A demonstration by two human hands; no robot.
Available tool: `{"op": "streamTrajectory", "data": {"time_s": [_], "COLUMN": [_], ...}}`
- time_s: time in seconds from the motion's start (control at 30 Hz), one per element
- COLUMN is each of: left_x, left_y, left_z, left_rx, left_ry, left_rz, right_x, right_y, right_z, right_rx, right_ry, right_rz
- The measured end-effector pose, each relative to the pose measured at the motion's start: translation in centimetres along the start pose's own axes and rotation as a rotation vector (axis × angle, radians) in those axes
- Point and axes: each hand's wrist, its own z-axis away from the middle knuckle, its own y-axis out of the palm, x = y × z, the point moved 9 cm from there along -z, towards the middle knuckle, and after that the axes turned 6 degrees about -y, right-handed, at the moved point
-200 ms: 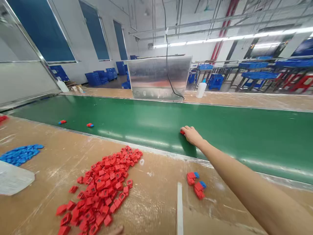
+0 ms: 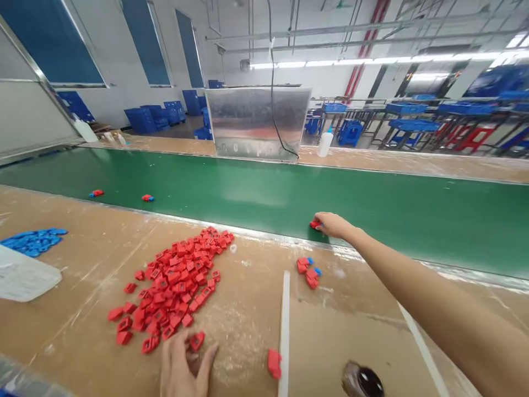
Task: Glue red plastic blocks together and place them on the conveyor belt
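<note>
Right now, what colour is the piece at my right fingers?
Red; the piece shows best in the head view.

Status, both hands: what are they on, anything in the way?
Right hand on a red plastic part on the green conveyor belt. Left hand at another red part, by the red pile on the workbench. White strip right of left hand.

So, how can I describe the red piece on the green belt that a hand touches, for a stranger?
Start at the green conveyor belt along the workbench. Near its closer edge, the right hand touches a small red plastic part. The two other parts on the belt lie far left, untouched.
</note>
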Motion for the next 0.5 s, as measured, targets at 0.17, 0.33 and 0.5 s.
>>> {"op": "streamTrajectory", "data": {"time_s": [0.17, 0.33, 0.5], "left_x": [-2.8, -3.7, -5.4], "left_y": [0.1, 0.6, 0.0], "left_z": [-0.5, 0.1, 2.1], "left_rx": [0.053, 0.167, 0.271], "left_ry": [0.079, 0.22, 0.321], "left_rz": [-0.082, -0.022, 0.09], "right_x": [0.5, 1.0, -3.3], "right_y": [-1.8, -0.2, 5.2], "right_z": [10.6, 24.6, 37.9], "right_rx": [-0.031, -0.071, -0.333], "right_ry": [0.033, 0.018, 0.352], "right_rz": [-0.263, -0.6, -1.223]}}
